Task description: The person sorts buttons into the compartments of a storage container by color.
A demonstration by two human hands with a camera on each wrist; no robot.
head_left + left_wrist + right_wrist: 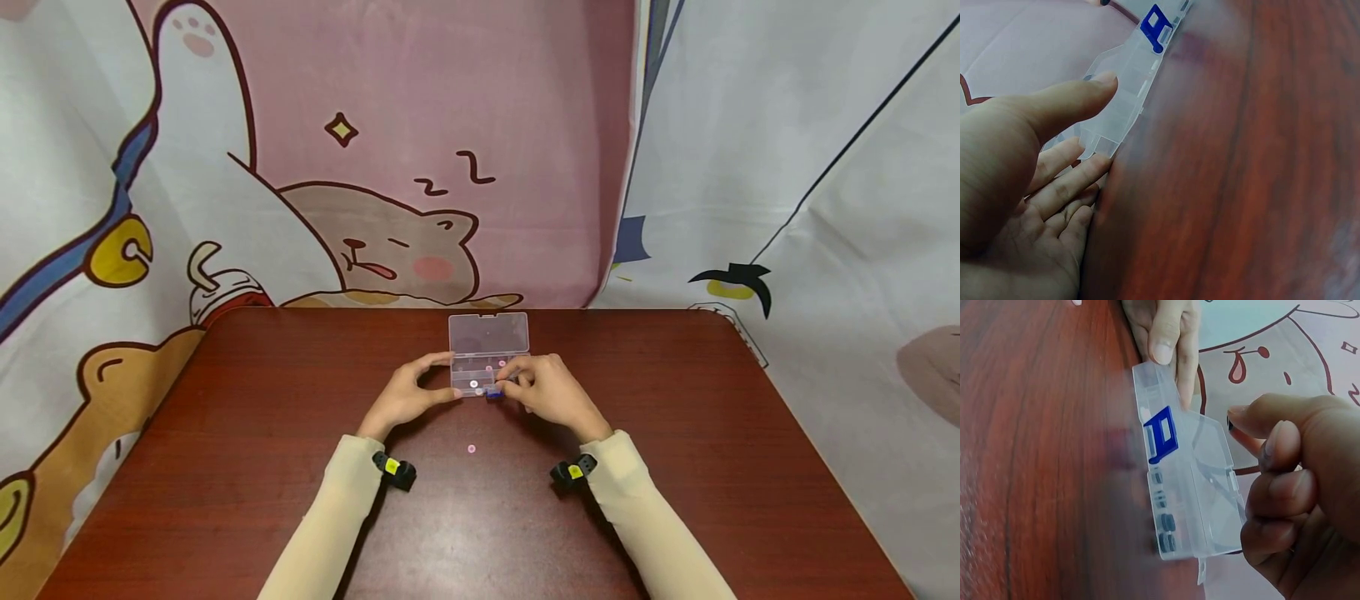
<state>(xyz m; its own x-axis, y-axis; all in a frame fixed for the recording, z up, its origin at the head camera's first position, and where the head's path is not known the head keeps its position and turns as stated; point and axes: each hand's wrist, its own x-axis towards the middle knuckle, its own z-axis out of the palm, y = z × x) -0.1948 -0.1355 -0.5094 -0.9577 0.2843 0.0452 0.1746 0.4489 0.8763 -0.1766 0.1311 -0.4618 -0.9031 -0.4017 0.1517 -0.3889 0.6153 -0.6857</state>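
Observation:
A clear plastic compartment box (472, 363) with a blue latch (1164, 434) sits near the table's far edge, its lid (489, 333) raised. My left hand (405, 396) holds the box's left end, thumb at the front corner and fingers toward the back. Over the box's right part, my right hand (551, 390) pinches a small dark piece (1230, 421) between thumb and index finger, its other fingers curled. Several dark round pieces (1167, 522) lie in one end of the box. Small white (474, 384) and pink round pieces (502, 363) show in other compartments.
One pink round piece (472, 448) lies on the brown table (480, 533) in front of the box, between the forearms. A cartoon-printed cloth (420, 92) hangs right behind the table's far edge.

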